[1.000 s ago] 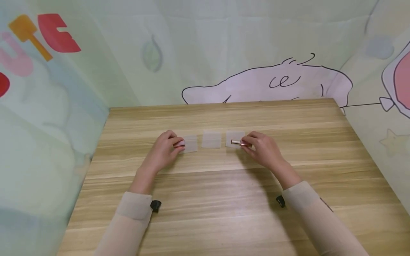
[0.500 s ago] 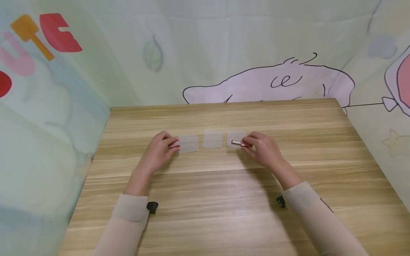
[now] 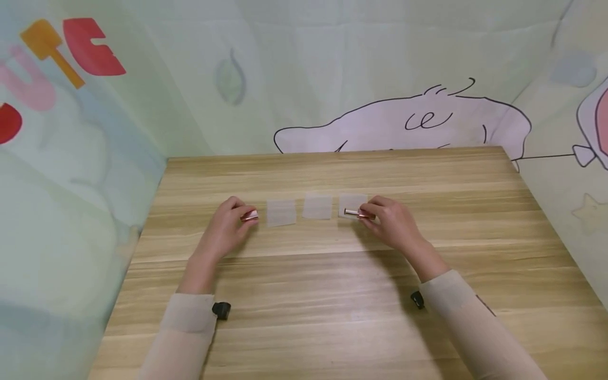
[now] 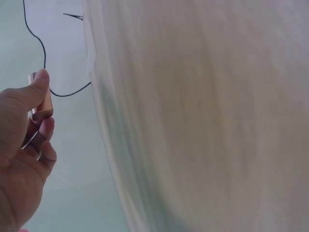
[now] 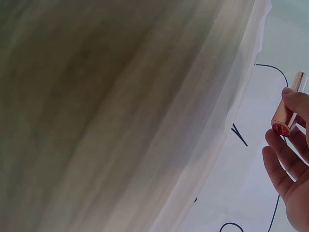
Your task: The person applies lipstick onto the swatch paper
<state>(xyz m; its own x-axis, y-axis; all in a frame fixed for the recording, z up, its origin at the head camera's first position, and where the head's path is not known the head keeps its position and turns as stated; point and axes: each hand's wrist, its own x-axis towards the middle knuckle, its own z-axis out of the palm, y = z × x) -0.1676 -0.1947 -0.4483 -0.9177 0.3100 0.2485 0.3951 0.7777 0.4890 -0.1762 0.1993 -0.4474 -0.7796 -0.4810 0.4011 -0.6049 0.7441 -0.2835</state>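
My left hand [image 3: 223, 229] pinches a small rose-gold lipstick cap [image 4: 46, 105] between thumb and fingers, just left of the leftmost pale square. The left wrist view shows the cap's end below the thumb. On the right, my right hand [image 3: 393, 222] pinches a lipstick tube [image 5: 286, 112], which has a red label on its base. Its narrower metallic end points left, above the rightmost pale square [image 3: 349, 200]. Cap and tube are apart. The fingers cover part of each.
Two more thin pale squares, a left one [image 3: 281, 214] and a middle one [image 3: 317, 207], lie in a row on the wood-grain table [image 3: 304, 295]. Behind the table hangs a printed cloth backdrop [image 3: 304, 68]. Small black devices [image 3: 221, 310] sit at both cuffs.
My left hand has moved left with the lipstick cap, away from the leftmost square, which now shows whole. The right hand and the lipstick tube stay almost still.
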